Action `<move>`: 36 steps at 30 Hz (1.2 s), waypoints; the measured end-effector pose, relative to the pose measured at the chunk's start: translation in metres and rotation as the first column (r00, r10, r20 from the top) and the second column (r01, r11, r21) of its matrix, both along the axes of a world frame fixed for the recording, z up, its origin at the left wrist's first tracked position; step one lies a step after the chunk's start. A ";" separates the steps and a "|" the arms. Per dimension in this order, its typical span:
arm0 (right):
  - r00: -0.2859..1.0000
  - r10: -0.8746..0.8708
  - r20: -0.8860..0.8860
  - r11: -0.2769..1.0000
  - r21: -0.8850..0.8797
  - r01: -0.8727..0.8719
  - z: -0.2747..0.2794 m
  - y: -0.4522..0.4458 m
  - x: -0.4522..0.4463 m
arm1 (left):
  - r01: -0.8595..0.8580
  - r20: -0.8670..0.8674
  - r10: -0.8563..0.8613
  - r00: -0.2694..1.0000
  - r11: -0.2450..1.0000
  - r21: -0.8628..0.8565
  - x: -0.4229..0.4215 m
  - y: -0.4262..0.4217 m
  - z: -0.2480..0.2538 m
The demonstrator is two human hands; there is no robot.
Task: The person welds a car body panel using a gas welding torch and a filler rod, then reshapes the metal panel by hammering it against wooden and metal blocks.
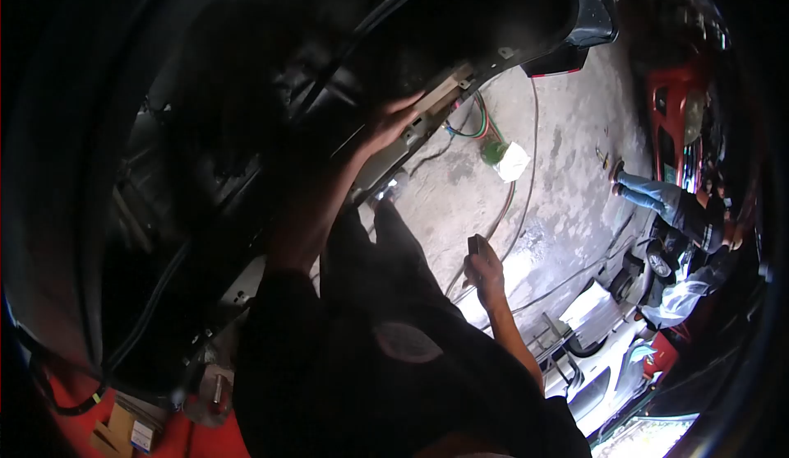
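My left hand (393, 124) reaches up the left side and lies on the pale metal edge (440, 94) of a dark vehicle body (526, 6), its fingers stretched along the edge. Much of that hand is in shadow. Lower down and to the right, my right hand (486, 270) is closed round a small dark block-like object (475, 247), held up over the concrete floor. What the object is cannot be made out.
Coloured hoses (485, 121) and a green item with a white sheet (513, 162) lie on the floor (567, 129). Two people (657, 199) are at the right, near a white vehicle (592, 400) and a red one (678, 104). Cardboard boxes (123, 425) sit on a red surface, bottom left.
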State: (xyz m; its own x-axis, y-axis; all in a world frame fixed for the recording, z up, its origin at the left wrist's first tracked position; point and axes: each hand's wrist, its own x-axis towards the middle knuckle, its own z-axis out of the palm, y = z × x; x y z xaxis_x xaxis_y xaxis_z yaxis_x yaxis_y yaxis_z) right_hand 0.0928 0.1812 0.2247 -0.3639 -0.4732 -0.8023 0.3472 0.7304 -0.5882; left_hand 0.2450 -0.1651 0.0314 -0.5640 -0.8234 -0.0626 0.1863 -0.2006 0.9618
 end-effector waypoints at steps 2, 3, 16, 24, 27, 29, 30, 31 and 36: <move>1.000 -0.012 -0.015 1.000 0.024 0.012 -0.005 0.006 0.000 | 0.047 -0.015 -0.047 0.999 0.998 0.041 -0.017 -0.028 0.029; 0.999 -0.016 -0.028 1.000 0.015 0.017 -0.012 0.014 0.002 | 0.142 0.007 -0.143 0.990 0.987 0.079 -0.021 -0.038 0.031; 0.997 0.000 -0.083 1.000 0.019 0.001 -0.003 0.008 0.008 | 0.031 0.394 0.112 0.912 0.941 -0.338 0.024 0.044 0.058; 0.995 0.003 -0.101 1.000 0.001 -0.003 0.013 0.002 0.011 | 0.017 0.474 0.319 0.821 0.815 -0.579 -0.003 0.053 0.076; 0.996 0.008 -0.094 1.000 0.012 -0.007 0.023 0.003 0.016 | 0.032 0.542 0.281 0.792 0.868 -0.496 -0.006 0.060 0.094; 0.998 -0.002 -0.069 1.000 0.013 0.003 0.022 0.002 0.015 | 0.153 0.704 -0.082 0.705 0.987 -0.039 -0.016 0.023 0.135; 0.995 0.034 -0.093 0.999 0.022 -0.032 0.019 0.002 0.015 | 0.119 0.645 -0.061 0.762 0.992 -0.047 -0.010 0.027 0.134; 0.996 0.029 -0.082 0.999 0.024 -0.027 0.021 0.009 0.020 | 0.031 0.592 0.084 0.802 0.983 -0.182 -0.006 0.044 0.113; 0.994 0.055 -0.097 0.998 -0.016 -0.057 0.021 0.013 0.012 | 0.027 0.354 -0.015 0.935 0.999 -0.030 -0.007 0.034 0.044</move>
State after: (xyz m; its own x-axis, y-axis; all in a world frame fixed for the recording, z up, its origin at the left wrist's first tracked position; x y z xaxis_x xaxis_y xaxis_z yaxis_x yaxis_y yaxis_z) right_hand 0.1052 0.1943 0.2456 -0.4115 -0.5092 -0.7559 0.2472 0.7359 -0.6304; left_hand 0.2384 -0.1309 0.0756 -0.5276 -0.8167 -0.2336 -0.1710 -0.1672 0.9710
